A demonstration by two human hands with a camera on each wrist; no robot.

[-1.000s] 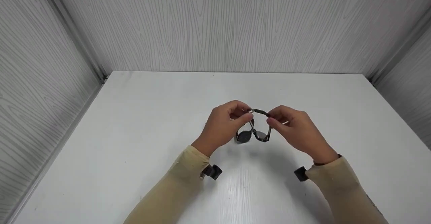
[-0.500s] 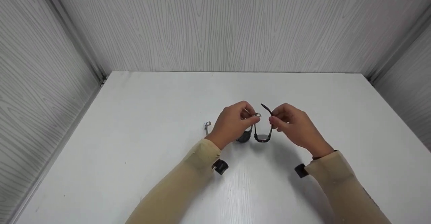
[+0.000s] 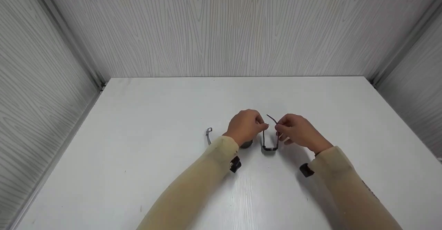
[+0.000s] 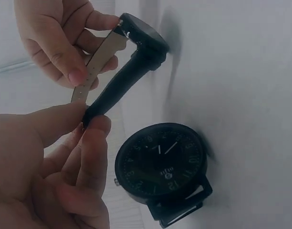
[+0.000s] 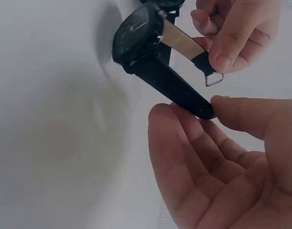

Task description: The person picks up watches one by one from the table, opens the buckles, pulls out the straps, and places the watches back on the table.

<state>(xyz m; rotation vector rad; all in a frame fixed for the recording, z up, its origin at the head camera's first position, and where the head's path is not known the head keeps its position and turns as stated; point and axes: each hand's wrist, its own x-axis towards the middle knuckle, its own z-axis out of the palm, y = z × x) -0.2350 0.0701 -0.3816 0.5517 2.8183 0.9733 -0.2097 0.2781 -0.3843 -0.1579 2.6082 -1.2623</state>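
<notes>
Between the two hands is a black wristwatch [image 5: 135, 33] with its strap unfastened and the two strap halves raised. My left hand [image 3: 244, 128] pinches the half with the metal buckle [image 5: 215, 79]. The other half, with holes and a pale lining, is between the thumb and fingers of my right hand [image 3: 298, 131]. The watch's dark case [image 3: 270, 149] hangs low over the table, and I cannot tell whether it touches. A second black watch [image 4: 162, 160] lies dial up beside it. In the head view my left hand and sleeve partly cover that watch, whose buckle end [image 3: 208, 132] shows at left.
The white table [image 3: 155, 119] is bounded by a grey wood-grain panel [image 3: 221, 29] behind and similar panels at both sides. Small black wrist cameras [image 3: 235, 164] are strapped under both sleeves.
Both hands have lowered the watch toward the table. The strap halves, together a second ago, have come apart. My left hand has shifted right, uncovering the second watch's buckle end.
</notes>
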